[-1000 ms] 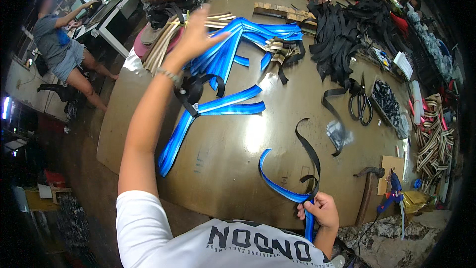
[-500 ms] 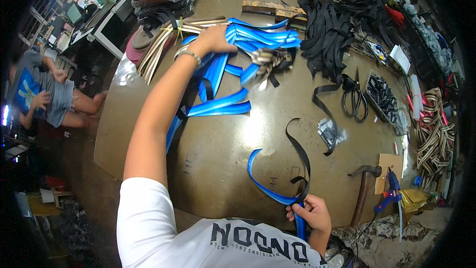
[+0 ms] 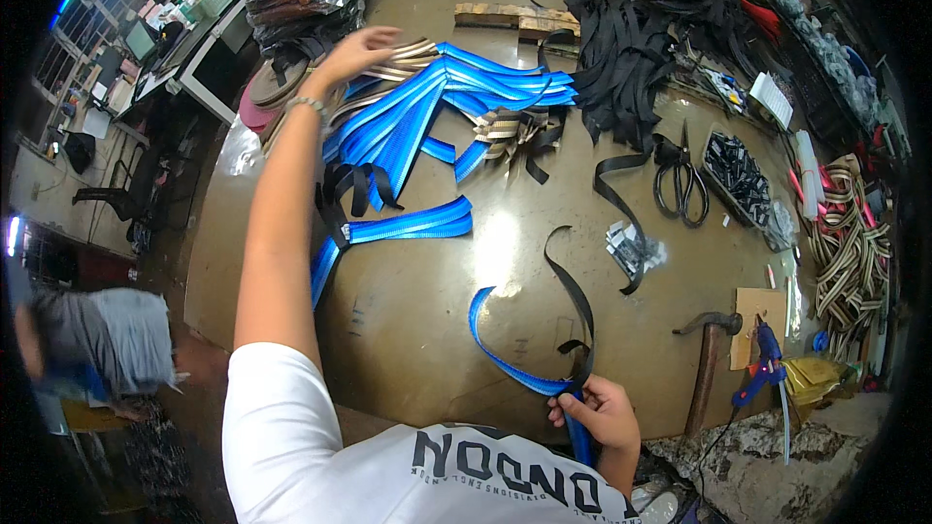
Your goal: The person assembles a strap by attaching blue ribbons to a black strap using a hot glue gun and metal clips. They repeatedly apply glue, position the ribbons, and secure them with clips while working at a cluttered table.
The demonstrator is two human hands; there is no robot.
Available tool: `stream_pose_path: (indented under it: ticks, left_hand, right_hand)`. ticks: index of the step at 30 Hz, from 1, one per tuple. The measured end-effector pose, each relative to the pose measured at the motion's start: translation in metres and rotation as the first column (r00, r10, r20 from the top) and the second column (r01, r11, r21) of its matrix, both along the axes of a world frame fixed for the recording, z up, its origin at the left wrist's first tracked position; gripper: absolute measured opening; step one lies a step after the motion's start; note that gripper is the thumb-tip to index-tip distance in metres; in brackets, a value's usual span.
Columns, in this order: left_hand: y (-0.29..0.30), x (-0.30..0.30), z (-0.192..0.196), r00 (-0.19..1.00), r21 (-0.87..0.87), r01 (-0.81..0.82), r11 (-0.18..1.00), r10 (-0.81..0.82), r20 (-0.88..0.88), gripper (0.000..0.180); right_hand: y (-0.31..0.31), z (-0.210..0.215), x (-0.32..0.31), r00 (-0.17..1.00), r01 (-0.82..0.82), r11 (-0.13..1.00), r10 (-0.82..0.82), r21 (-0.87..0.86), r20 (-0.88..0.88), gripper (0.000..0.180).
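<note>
My left hand (image 3: 354, 50) reaches far across the table, fingers spread and holding nothing, over the left end of a pile of blue webbing straps (image 3: 456, 97) and some tan striped straps (image 3: 413, 53). At the near table edge my right hand (image 3: 600, 412) pinches a single blue strap (image 3: 505, 349) together with a thin black strap (image 3: 571, 277); both curl up and away over the brown tabletop (image 3: 427, 330). Another folded blue strap (image 3: 403, 226) with black loops lies between my two arms.
A heap of black webbing (image 3: 621, 49), scissors (image 3: 682, 180), a tray of black buckles (image 3: 743, 175), a hammer (image 3: 707, 359) and a blue glue gun (image 3: 767, 369) sit on the right. Striped straps (image 3: 849, 243) pile at far right. A person in grey (image 3: 97, 340) bends at left.
My left hand has lifted off the blue pile and moved left with fingers spread. My right hand keeps its grip at the table edge. The person at left has moved nearer.
</note>
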State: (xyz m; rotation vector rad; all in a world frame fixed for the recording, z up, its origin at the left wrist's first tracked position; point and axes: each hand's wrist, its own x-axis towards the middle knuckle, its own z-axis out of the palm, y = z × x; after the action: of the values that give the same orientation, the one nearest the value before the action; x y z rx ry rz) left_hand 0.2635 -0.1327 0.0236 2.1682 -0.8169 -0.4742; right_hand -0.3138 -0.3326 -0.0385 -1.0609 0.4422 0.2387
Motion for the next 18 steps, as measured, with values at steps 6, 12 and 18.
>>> stream_pose_path:
  ticks: [6, 12, 18]
  left_hand:
    - [0.069, -0.003, -0.016, 0.510, 0.376, -0.602, 0.704, -0.024, 0.860, 0.071]
    - [0.089, 0.025, -0.011, 0.440, 0.022, -0.526, 0.850, 0.250, 0.862, 0.053]
    - [0.125, 0.053, 0.022, 0.557, 0.138, -0.628, 0.766, 0.319, 0.767, 0.072]
  right_hand:
    - [0.000, 0.002, 0.003, 0.999, -0.020, 1.000, 0.019, -0.011, -0.049, 0.017]
    - [0.000, 0.007, 0.005, 0.996, 0.001, 1.000, -0.001, -0.005, -0.084, 0.015]
    - [-0.001, 0.009, 0.005, 0.996, 0.007, 0.999, -0.010, -0.032, -0.086, 0.015]
